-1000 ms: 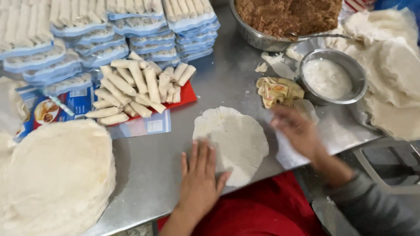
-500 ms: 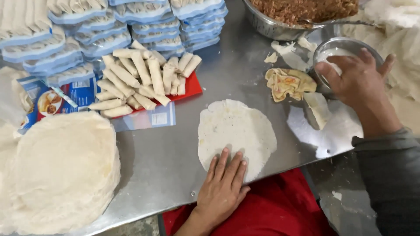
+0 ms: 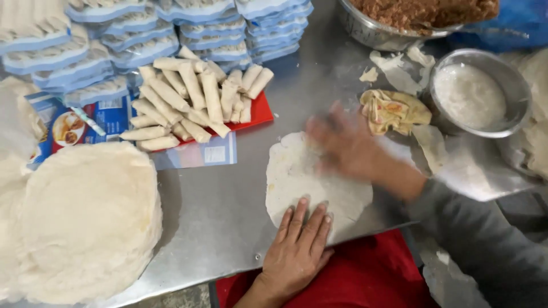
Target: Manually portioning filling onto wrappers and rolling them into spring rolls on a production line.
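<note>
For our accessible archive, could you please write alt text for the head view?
A left hand presses a round wrapper flat on a steel table while the blurred right hand sweeps over it. Rolls, a wrapper stack and a paste bowl surround them.

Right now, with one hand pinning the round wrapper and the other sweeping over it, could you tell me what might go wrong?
The thin wrapper is pinned only at its near edge by the left hand; the blurred right hand sweeping over it could tear or wrinkle it. The wrapper's near edge lies close to the table's edge, so it might slide off. The right sleeve passes near the small steel bowl and may bump it.
</note>
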